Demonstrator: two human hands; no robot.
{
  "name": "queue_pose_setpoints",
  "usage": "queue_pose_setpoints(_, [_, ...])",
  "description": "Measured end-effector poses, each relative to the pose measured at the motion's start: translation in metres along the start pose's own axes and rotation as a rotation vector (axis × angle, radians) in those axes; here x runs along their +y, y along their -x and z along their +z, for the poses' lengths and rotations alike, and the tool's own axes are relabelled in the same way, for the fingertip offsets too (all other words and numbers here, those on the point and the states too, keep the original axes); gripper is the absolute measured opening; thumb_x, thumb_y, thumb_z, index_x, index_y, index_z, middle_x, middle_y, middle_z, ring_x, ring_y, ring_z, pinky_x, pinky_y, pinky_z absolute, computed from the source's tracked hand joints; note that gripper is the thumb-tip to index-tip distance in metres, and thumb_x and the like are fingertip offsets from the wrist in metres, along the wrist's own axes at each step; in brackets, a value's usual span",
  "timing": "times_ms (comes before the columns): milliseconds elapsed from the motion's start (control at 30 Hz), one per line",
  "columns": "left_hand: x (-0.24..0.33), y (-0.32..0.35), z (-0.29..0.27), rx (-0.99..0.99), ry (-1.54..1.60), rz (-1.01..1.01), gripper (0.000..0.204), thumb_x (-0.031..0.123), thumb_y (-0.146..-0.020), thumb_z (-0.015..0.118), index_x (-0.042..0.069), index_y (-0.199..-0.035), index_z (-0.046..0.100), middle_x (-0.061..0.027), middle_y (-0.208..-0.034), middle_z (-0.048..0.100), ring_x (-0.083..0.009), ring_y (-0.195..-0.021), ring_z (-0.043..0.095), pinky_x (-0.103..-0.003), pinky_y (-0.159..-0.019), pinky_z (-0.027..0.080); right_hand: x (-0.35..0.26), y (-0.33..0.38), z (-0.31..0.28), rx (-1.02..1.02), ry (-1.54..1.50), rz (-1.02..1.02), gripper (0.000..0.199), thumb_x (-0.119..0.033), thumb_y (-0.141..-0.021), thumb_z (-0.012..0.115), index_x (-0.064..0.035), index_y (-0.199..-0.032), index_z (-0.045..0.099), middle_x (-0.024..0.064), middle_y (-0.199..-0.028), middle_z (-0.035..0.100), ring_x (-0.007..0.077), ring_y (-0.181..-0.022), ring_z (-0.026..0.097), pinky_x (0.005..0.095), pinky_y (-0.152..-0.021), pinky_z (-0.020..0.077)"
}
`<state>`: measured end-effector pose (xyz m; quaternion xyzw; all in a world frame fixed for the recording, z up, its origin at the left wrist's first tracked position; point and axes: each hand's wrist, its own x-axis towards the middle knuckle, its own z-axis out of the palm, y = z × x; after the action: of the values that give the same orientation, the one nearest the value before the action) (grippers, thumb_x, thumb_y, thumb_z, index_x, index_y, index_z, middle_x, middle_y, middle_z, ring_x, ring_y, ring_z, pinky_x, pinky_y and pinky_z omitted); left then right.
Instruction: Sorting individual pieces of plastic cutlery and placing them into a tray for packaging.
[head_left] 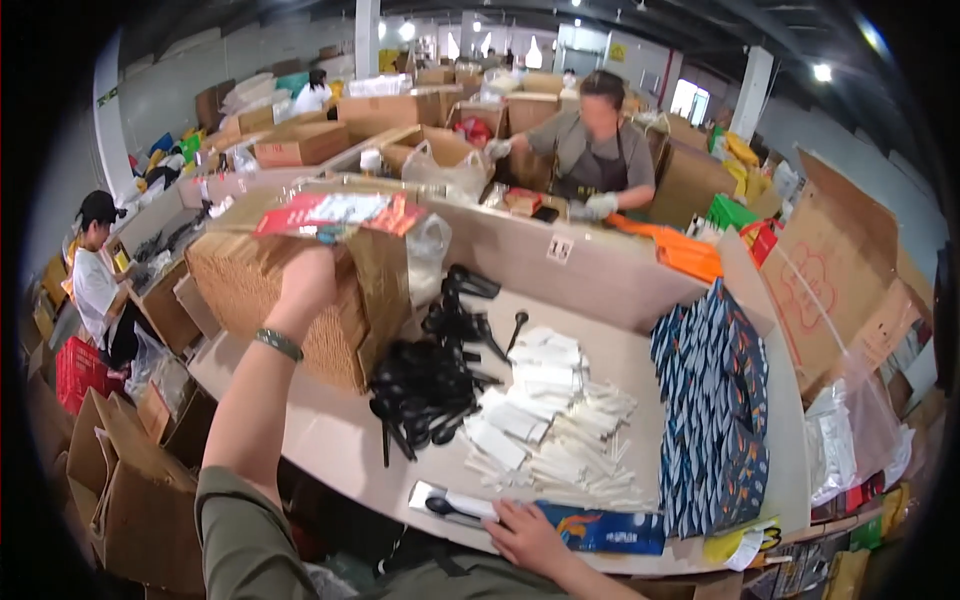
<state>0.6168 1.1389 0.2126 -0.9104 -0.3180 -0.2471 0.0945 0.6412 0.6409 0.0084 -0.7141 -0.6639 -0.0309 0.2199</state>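
My left hand [312,278] reaches over the top of a tall stack of brown corrugated cardboard [240,285]. Its fingertips are hidden beside red printed packets [345,212] on top, so I cannot tell their grip. At the table's near edge, my right hand [528,537] lies with fingers stretched out over a flat blue printed packet [615,530] and the end of a white strip [484,506]. A black plastic spoon [440,506] rests on that strip. Ahead lie a heap of black spoons [425,385] and a pile of thin white paper-wrapped pieces [545,420].
Upright rows of blue patterned packets [710,420] fill the table's right side. A low partition [500,235] borders the far edge; behind it works a gloved person [600,150]. Open cartons stand right [830,270] and lower left [135,500]. Another person [97,280] stands left.
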Motion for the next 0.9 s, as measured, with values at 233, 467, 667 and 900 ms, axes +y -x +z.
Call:
queue_pose_setpoints(233, [-0.029,0.107,-0.035,0.067,0.585,-0.150,0.020,0.014,-0.101,0.050,-0.002,-0.106,0.062,-0.0084,-0.086,0.063,-0.0153,-0.078,0.057,-0.028,-0.072,0.046,0.019,0.006,-0.015,0.008,-0.150,0.162,0.037,-0.019,-0.084,0.072,-0.0166,-0.121,0.069,0.0250,-0.142,0.052,0.0410,-0.130,0.051,0.0516,-0.107,0.0404])
queue_pose_setpoints(467, [0.051,0.274,0.014,-0.846,1.147,-0.196,0.009,0.002,-0.096,0.061,-0.002,-0.103,0.066,-0.0020,-0.085,0.060,-0.0126,-0.081,0.057,-0.027,-0.075,0.047,0.019,0.005,-0.024,-0.026,-0.222,0.177,0.042,-0.010,-0.086,0.067,-0.0229,-0.126,0.068,0.0301,-0.145,0.045,0.0460,-0.134,0.046,0.0531,-0.111,0.0377])
queue_pose_setpoints(667, [0.071,0.269,0.032,-0.794,0.865,0.075,0.011,0.001,-0.088,0.068,-0.001,-0.099,0.069,-0.0146,-0.088,0.066,-0.0276,-0.081,0.066,-0.035,-0.076,0.054,0.016,0.008,-0.017,-0.040,-0.140,0.134,0.050,-0.012,-0.085,0.069,-0.0240,-0.133,0.062,0.0296,-0.144,0.045,0.0455,-0.130,0.048,0.0528,-0.109,0.0395])
queue_pose_setpoints(900, [0.167,0.288,0.031,-0.456,0.619,0.065,0.039,0.017,-0.079,0.083,-0.001,-0.105,0.061,-0.0160,-0.089,0.059,-0.0320,-0.079,0.063,-0.037,-0.071,0.052,-0.004,-0.013,-0.016,0.032,-0.129,0.249,0.052,-0.021,-0.071,0.084,0.0000,-0.112,0.058,0.0288,-0.135,0.053,0.0436,-0.122,0.054,0.0496,-0.102,0.0452])
